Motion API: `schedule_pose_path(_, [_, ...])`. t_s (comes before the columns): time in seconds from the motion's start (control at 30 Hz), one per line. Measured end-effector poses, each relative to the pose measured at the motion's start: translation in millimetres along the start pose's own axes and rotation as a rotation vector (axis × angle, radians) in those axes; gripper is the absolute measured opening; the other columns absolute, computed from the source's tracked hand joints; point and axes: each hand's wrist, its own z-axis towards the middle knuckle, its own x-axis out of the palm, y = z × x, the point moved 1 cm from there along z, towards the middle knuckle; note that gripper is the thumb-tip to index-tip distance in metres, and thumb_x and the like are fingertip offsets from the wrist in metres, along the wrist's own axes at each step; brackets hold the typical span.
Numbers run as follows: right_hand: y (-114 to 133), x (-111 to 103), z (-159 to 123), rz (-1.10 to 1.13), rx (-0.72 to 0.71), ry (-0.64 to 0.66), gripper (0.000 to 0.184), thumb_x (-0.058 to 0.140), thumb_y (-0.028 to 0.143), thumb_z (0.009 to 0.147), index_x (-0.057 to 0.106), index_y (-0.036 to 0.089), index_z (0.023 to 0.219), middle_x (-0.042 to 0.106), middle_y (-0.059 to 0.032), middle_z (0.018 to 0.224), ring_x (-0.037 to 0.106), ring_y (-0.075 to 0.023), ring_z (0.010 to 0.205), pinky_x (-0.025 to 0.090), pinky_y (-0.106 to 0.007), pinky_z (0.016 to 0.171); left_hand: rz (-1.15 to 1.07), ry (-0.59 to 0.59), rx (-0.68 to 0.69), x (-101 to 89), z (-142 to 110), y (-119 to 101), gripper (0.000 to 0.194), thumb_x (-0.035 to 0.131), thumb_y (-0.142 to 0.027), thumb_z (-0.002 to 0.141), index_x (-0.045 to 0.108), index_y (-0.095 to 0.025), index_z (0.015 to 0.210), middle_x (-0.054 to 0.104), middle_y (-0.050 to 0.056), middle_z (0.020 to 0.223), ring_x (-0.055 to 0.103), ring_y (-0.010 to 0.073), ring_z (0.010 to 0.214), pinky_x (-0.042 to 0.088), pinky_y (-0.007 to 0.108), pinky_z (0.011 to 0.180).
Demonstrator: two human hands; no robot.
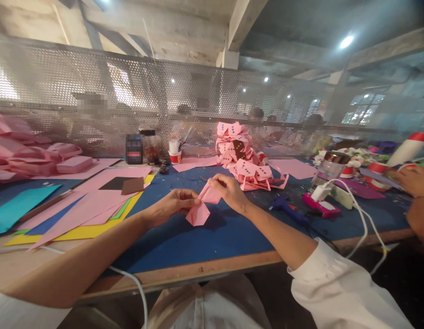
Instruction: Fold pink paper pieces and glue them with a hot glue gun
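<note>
A folded pink paper piece (199, 214) is held up over the blue table mat (184, 246). My left hand (179, 203) pinches it at its left side, fingers closed. My right hand (228, 192) grips its upper right part between thumb and fingers. The lower end of the paper flares out below my fingertips. A thin dark stick-like thing (202, 178) shows by my right fingertips; I cannot tell whether it is held. Beyond my hands stands a pile of folded pink paper pieces with dots (254, 171).
Coloured paper sheets (95, 205) and pink paper strips (29, 157) lie left. A blue glue gun (289, 209), a pink power strip (321, 205) and white cables (361, 208) are right. A jar (151, 148) and cup (175, 153) stand behind. Another person's hand (414, 180) is far right.
</note>
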Motion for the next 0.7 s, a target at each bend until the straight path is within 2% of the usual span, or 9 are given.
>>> schedule_pose_path(0.23, [-1.3,0.0,0.4,-0.045,-0.014,-0.008,0.033,0.047,0.039,0.092,0.053,0.019,0.066,0.041,0.0034,0.062,0.036,-0.0115,0.059,0.028,-0.027,0.058,0.073,-0.002,0.036,-1.3,1.1,3.3,0.027,0.075,-0.04,0.077,0.068,-0.014,0.08,0.068,0.004,0.075,0.057,0.0133,0.064,0.039,0.023,0.059])
schedule_pose_path(0.43, [0.5,-0.2,-0.3,0.047,0.034,0.008,0.041,0.038,0.048,0.095,0.04,0.021,0.065,0.034,0.0031,0.063,0.034,-0.0123,0.06,0.027,-0.027,0.057,0.107,-0.034,0.051,-1.6,1.3,0.4,0.027,0.074,-0.04,0.077,0.069,-0.013,0.08,0.066,0.003,0.072,0.056,0.0139,0.062,0.038,0.024,0.058])
schedule_pose_path(0.7, [-8.5,1.8,2.1,-0.11,0.009,-0.04,0.042,0.047,0.045,0.09,0.036,0.02,0.058,0.03,0.003,0.059,0.032,-0.0116,0.059,0.024,-0.028,0.055,0.125,-0.018,0.031,1.4,1.6,0.9,0.025,0.074,-0.039,0.077,0.071,-0.015,0.08,0.065,0.002,0.07,0.054,0.0135,0.062,0.034,0.023,0.056])
